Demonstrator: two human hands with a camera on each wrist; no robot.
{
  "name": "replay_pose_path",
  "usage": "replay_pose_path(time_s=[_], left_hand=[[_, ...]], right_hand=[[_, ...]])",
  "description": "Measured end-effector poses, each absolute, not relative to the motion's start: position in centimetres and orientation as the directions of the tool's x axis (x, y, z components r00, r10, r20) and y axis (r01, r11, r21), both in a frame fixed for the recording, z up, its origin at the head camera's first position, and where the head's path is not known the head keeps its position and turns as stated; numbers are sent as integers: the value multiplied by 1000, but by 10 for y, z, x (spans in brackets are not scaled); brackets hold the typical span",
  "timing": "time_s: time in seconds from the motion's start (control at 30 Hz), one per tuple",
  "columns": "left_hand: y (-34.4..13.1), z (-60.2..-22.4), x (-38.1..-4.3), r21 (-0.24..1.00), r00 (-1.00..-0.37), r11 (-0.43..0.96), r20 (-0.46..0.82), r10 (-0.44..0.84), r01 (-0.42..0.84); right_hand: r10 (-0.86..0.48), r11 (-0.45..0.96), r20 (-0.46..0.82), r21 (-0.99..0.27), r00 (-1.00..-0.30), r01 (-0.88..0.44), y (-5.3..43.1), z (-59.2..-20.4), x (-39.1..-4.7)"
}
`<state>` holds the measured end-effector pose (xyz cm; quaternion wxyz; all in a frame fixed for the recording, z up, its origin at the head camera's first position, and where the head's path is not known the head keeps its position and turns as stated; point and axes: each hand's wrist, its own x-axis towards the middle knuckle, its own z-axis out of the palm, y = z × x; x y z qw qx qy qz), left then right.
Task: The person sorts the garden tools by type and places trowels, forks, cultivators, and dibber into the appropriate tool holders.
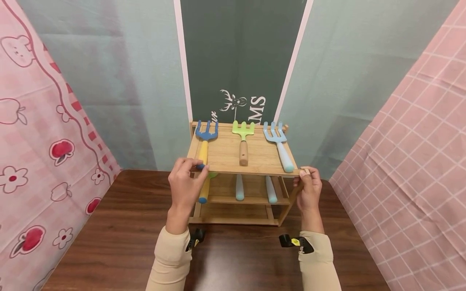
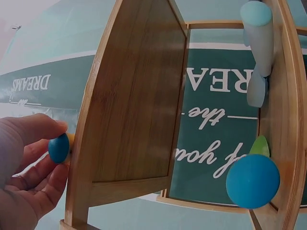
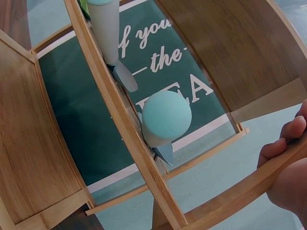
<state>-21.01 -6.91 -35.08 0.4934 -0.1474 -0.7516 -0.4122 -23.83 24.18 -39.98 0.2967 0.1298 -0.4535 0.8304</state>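
Observation:
A three-tier wooden rack (image 1: 223, 166) stands on the table. On its top shelf lie a blue hand fork with a yellow handle (image 1: 204, 150), a green hand fork with a wooden handle (image 1: 243, 152) and a light-blue hand fork (image 1: 284, 157). My left hand (image 1: 183, 184) is at the front left corner, its thumb and fingers pinching the blue end cap (image 2: 59, 148) of the yellow handle. At the front right corner, my right hand (image 1: 309, 189) grips the rack's frame, fingers wrapped round the wooden upright (image 3: 254, 184).
The middle shelf holds a yellow-handled tool (image 1: 204, 192) and two pale-handled tools (image 1: 239, 188), their heads mostly hidden from above. The brown table (image 1: 236, 258) extends around the rack. Behind hangs a green cloth (image 1: 244, 48); pink cloths (image 1: 411, 153) flank both sides.

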Motion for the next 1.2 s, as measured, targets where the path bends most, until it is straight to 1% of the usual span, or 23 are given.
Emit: replay_pose_path(time_s=[0.13, 0.33, 0.57, 0.73, 0.87, 1.2], left_hand=[[-69, -351, -210, 474, -469, 614, 864, -185, 631], [-69, -352, -206, 479, -487, 621, 856, -174, 621], [-76, -357, -197, 487, -473, 625, 857, -206, 610], [-81, -362, -189, 498, -482, 635, 849, -218, 591], [-86, -370, -180, 508, -510, 655, 834, -211, 559], [-111, -396, -158, 539, -629, 699, 760, -163, 470]], right_hand=[[368, -424, 485, -671, -793, -608, 243, -399, -238], [381, -447, 482, -650, -789, -614, 245, -398, -237], [361, -475, 486, -639, -796, -605, 243, -399, -237], [373, -438, 485, -660, -791, -611, 243, -400, -238], [380, -430, 482, -663, -789, -612, 245, -402, -236], [347, -450, 499, -655, -795, -607, 250, -396, -228]])
